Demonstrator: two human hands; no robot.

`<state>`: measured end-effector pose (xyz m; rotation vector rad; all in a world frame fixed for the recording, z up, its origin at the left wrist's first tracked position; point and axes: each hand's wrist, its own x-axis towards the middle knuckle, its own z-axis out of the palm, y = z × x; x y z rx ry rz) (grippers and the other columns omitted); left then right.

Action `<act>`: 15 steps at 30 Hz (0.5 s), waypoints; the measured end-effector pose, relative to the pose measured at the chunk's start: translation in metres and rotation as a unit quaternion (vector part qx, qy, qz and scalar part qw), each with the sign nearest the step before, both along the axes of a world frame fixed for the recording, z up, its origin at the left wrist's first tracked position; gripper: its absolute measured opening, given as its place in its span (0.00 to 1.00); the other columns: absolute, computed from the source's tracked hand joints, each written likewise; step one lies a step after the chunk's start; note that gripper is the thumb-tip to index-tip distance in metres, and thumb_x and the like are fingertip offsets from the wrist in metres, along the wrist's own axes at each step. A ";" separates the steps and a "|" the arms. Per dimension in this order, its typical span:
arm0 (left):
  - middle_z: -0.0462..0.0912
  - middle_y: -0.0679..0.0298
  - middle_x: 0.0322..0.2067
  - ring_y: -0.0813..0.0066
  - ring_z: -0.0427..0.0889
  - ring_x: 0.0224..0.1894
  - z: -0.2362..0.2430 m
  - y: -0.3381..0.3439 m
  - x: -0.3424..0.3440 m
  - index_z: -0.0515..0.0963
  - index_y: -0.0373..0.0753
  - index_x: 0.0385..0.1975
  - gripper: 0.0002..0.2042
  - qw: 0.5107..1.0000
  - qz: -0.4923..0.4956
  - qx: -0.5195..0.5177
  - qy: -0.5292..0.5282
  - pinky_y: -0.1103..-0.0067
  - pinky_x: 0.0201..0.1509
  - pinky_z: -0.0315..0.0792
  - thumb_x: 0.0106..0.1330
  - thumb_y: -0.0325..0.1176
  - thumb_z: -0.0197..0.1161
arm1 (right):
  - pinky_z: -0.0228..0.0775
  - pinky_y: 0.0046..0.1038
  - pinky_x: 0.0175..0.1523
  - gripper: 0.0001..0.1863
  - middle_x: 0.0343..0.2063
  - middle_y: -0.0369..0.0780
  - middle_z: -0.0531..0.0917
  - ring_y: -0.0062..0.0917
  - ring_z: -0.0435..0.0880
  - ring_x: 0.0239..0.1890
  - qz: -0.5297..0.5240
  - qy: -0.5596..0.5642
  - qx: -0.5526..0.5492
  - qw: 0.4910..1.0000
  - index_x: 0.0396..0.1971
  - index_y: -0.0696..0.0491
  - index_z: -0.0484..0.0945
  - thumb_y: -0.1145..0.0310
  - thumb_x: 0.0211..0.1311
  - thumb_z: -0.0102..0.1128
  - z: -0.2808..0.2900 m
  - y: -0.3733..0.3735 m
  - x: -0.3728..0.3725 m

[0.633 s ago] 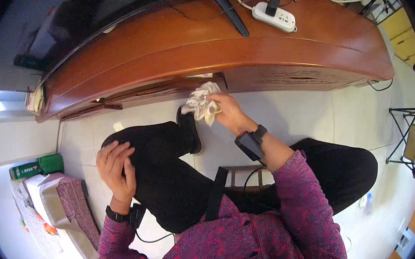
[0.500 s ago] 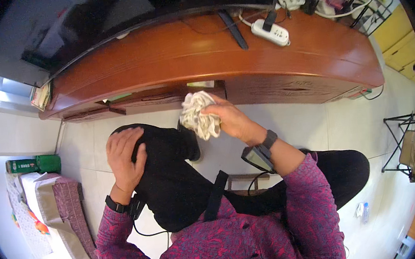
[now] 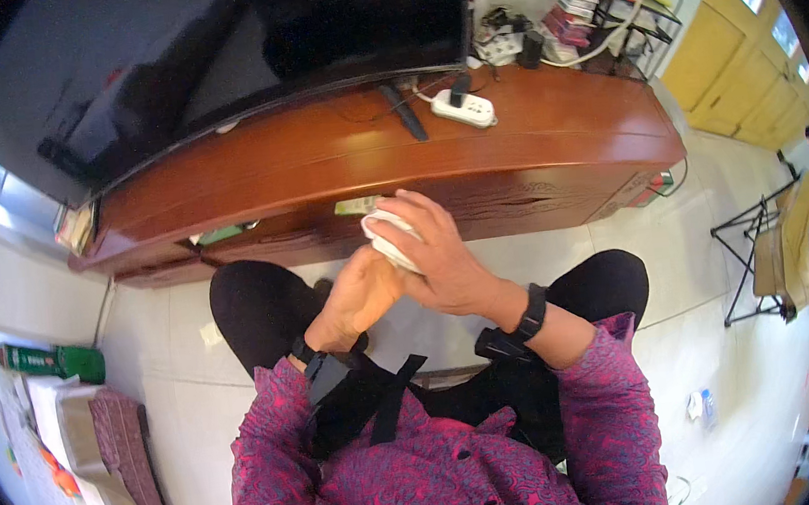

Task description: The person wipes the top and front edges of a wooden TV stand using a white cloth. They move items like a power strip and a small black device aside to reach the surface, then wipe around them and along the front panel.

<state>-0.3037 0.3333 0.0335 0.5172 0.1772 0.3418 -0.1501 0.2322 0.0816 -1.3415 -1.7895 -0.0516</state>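
While I watch remotely, the right hand (image 3: 446,260) curls around the white cloth (image 3: 390,241) before the cabinet (image 3: 318,163); the left hand (image 3: 362,294) meets it, though I cannot tell its grip; atop the cabinet lies a power strip (image 3: 471,112).

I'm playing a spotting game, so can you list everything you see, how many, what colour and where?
cloth: 1, white, centre
wooden cabinet: 1, red-brown, across the middle
screen: 1, black, upper left
power strip: 1, white, on the cabinet
plug: 1, black, in the power strip
stacked clutter: too jumbled to count, mixed, upper right
cupboard: 1, yellow, upper right
folding seat: 1, tan and black, right
small bottle: 1, clear-blue, floor at right
green packages: apparently 2, green, left
tiled floor: 1, pale, below the cabinet
sleeves: 2, purple-pink, bottom
legs: 2, black, lower middle
wrist straps: 2, black, wrists
left hand: 1, bare, against the right
right hand: 1, bare, gripping the cloth
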 end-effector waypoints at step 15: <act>0.79 0.60 0.59 0.69 0.79 0.61 0.059 0.065 0.024 0.75 0.34 0.62 0.20 0.843 -0.167 0.477 0.184 0.72 0.67 0.69 0.78 0.39 0.55 | 0.71 0.40 0.63 0.33 0.55 0.48 0.77 0.47 0.75 0.59 -0.230 0.006 0.116 0.966 0.56 0.48 0.78 0.81 0.44 0.67 -0.012 0.047 0.163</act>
